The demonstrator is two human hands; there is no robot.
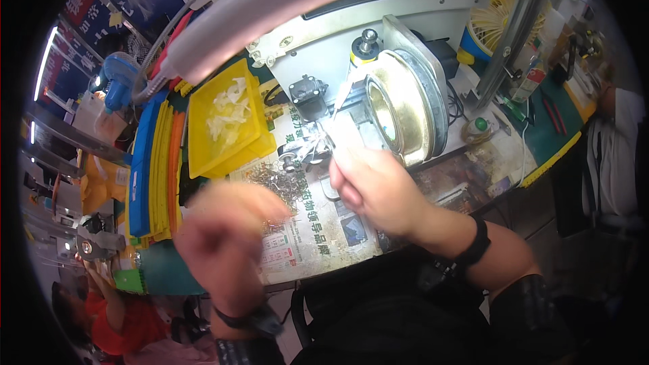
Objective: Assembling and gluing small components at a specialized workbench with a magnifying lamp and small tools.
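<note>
My right hand (378,186) is closed in front of the machine's round metal bowl (389,111). Glare bleaches its fingertips, so what they pinch, if anything, cannot be made out. Beside those fingertips sits a small metal fixture (307,152), below a black block (309,98). My left hand (230,230) is smeared by motion, its fingers hard to read. It hovers at the left over the printed paper sheet (314,257), close to a heap of small thin metal pieces (280,186).
A yellow bin (260,138) with white scraps stands at the left, beside stacked blue and yellow trays (145,169). A lit lamp (270,17) arches overhead. Red-handled pliers (554,111) lie at the right on a green mat. Another person in red (132,318) sits at lower left.
</note>
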